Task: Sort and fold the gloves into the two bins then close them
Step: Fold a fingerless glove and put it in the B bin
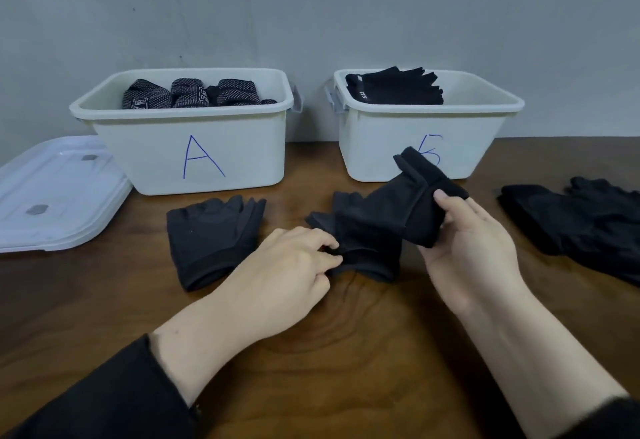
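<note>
Black glove [374,227] mid-fold, in front of bin B [426,148]
My right hand [474,244] grips its cuff, hiding B's letter; left hand [291,265] pinches the other end on the wooden table [346,352]; grey wall behind

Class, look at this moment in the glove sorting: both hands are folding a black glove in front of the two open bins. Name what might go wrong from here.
1. The black glove is held only at its ends by the left hand and right hand, so the fold may slip open.
2. Plain black gloves could be dropped into bin A, which holds patterned ones.
3. Only one lid is visible; closing both bins may stall.
</note>
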`<action>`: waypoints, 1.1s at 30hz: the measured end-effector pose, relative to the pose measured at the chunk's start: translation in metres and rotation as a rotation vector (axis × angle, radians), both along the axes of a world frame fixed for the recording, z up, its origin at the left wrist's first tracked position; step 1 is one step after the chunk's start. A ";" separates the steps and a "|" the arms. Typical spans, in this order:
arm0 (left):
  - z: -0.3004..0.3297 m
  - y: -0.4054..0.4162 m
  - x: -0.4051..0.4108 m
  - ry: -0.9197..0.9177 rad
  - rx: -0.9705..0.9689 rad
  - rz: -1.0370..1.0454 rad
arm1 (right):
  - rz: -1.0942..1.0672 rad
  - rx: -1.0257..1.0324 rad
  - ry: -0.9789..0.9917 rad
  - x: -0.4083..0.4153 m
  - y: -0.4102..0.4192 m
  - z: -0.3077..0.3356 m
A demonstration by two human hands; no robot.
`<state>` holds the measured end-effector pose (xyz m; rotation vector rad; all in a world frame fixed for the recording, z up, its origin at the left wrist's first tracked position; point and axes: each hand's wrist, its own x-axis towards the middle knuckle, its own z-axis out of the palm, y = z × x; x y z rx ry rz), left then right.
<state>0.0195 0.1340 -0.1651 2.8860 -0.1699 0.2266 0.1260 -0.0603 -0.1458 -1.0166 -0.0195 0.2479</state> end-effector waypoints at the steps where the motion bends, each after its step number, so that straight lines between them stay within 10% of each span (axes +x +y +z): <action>1: 0.000 0.000 0.001 0.003 0.010 0.000 | -0.008 -0.003 -0.014 0.001 -0.002 0.001; 15: -0.008 0.003 0.003 0.045 0.012 -0.024 | 0.055 -0.336 -0.168 0.018 -0.025 0.046; 25: 0.004 0.012 0.001 -0.323 -0.238 0.141 | -0.001 -0.893 -0.833 0.029 0.014 0.111; 33: 0.001 0.014 0.003 -0.348 -0.237 0.215 | 0.316 -1.447 -1.152 -0.023 0.017 -0.025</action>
